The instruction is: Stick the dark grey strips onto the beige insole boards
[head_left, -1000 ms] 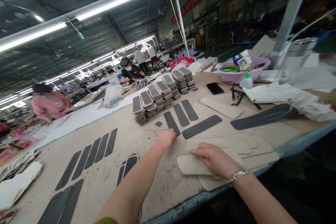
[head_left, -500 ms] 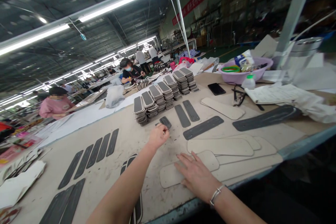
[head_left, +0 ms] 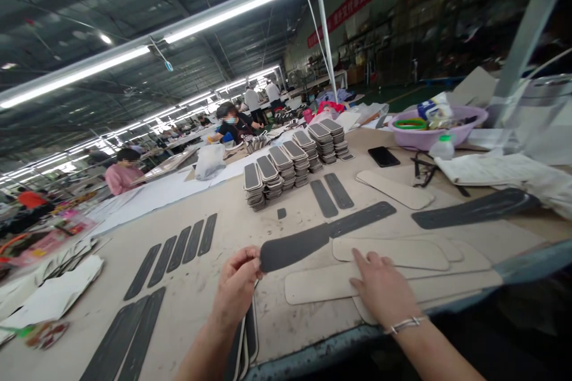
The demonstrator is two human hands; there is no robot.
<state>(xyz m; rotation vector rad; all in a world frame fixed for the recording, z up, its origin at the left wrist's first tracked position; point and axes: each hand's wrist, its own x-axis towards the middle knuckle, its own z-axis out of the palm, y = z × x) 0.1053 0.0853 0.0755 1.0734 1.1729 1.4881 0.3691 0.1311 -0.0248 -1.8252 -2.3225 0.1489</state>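
Observation:
My left hand [head_left: 239, 283] pinches the left end of a long dark grey strip with rounded ends [head_left: 292, 249]. The strip is raised and slanted, its far end over or against another dark strip [head_left: 364, 218] on the table. My right hand [head_left: 386, 286] rests with fingers apart on overlapping beige panels [head_left: 317, 284], near the table's front edge. Close to my left forearm lies a partly hidden pile of dark pieces with pale edges [head_left: 250, 333]. A small dark scrap [head_left: 281, 213] sits beyond the held strip.
Rows of stacked dark-topped pieces [head_left: 280, 158] stand at the back. More dark strips [head_left: 181, 247] lie at left. A phone [head_left: 383, 156], glasses [head_left: 424, 169], a green-capped bottle [head_left: 442, 147] and a purple basin [head_left: 413, 136] are at right. Two people sit at far tables.
My left hand has come back towards me from the small dark piece and now holds a long dark strip. My right hand has shifted slightly on the beige panels. The view has turned left.

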